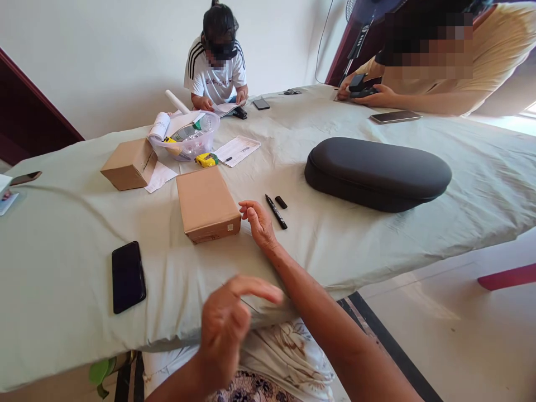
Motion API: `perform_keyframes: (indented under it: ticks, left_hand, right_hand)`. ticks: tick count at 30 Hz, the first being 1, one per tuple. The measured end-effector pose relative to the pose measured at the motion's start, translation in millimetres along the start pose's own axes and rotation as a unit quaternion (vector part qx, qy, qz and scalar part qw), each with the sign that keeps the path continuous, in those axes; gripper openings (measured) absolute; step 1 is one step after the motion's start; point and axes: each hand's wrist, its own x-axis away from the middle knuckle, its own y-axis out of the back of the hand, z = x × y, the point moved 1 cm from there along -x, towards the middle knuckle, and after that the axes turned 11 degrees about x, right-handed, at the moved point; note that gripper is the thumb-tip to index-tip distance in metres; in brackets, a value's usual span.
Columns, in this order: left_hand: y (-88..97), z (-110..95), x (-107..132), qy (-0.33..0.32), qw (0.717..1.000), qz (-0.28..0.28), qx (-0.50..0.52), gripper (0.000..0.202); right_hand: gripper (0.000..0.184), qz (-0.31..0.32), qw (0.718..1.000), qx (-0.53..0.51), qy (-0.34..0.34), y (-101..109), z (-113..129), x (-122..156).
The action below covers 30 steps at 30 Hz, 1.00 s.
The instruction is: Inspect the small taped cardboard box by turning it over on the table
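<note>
My left hand (228,324) is raised near the table's front edge, slightly blurred, its index finger stretched out and nothing in it. Beside the right side of a closed brown cardboard box (208,200) rests my right hand (260,224), fingers loosely bent and apart, also holding nothing. Its fingertips are close to the box; whether they touch it I cannot tell. Just right of that hand lies a black marker (276,212) without its cap, and the black cap (281,202) is next to it.
A black phone (128,277) lies front left. Behind the box are a second carton (130,163), a yellow tape measure (206,160), a printed sheet (238,151) and a filled plastic basket (213,131). A large dark case (377,173) stands right. Two people sit across the table.
</note>
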Motion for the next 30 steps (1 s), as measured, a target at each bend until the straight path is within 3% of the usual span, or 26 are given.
perform_keyframes:
  ticks: [2, 5, 7, 9, 12, 15, 21, 26, 30]
  left_hand:
    - [24.7, 8, -13, -0.028, 0.992, -0.122, 0.005, 0.027]
    - [77.8, 24, -42, -0.087, 0.948, -0.305, -0.033, 0.015]
    - [112.2, 36, -64, -0.089, 0.919, -0.381, -0.036, 0.013]
    - [137.1, 48, -84, -0.057, 0.907, -0.414, -0.056, 0.014]
    - [152.0, 68, -102, 0.015, 0.924, -0.374, -0.081, 0.015]
    - [151.0, 84, -102, 0.022, 0.935, -0.322, -0.147, 0.015]
    - [146.0, 94, -86, 0.039, 0.917, -0.244, -0.315, 0.017]
    - [140.5, 93, -83, 0.013, 0.934, -0.224, -0.279, 0.022]
    - [134.0, 91, -83, -0.066, 0.961, -0.209, -0.167, 0.040]
  right_hand:
    - [0.054, -0.001, 1.000, -0.002, 0.001, 0, 1, 0]
    - [0.053, -0.001, 1.000, -0.003, -0.006, 0, 3, -1]
    - [0.050, -0.004, 1.000, -0.002, -0.011, -1, 4, -1]
    - [0.044, -0.001, 1.000, 0.002, -0.024, -1, 4, -2]
    - [0.027, 0.018, 0.996, 0.039, -0.078, 0, 0, -4]
    - [0.024, 0.050, 0.985, 0.111, -0.123, 2, -5, -5]
    - [0.024, 0.130, 0.959, 0.234, -0.095, 1, -4, -4]
    - [0.020, 0.106, 0.976, 0.181, -0.050, 2, 3, -2]
    - [0.038, 0.071, 0.993, 0.091, 0.034, 4, 10, 1]
